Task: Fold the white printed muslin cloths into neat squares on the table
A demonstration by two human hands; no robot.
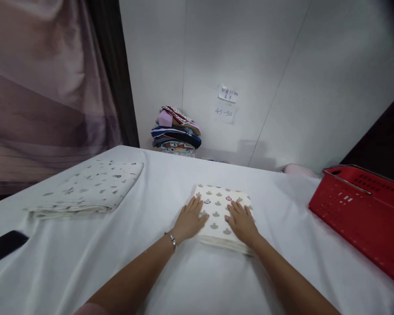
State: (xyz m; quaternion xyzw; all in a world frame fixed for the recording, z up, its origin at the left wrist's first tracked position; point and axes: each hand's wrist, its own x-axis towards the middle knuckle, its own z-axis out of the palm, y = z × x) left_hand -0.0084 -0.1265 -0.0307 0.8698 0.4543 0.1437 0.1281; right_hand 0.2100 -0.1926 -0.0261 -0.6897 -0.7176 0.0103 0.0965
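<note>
A folded cream cloth with a grey mushroom-like print and a few small red and dark motifs lies on the white-covered table. My left hand rests flat on its left edge, fingers stretched out and pointing away from me. On the right side of the same cloth, my right hand lies palm down with its fingers spread. Neither hand grips anything. Several layers show along the cloth's near edge. A silver bracelet is around my left wrist.
Another folded white printed cloth lies on the table's left side. A dark flat object is at the left edge. To the right stands a red plastic basket with metal handles. Folded fabrics are piled beyond the table, against the wall.
</note>
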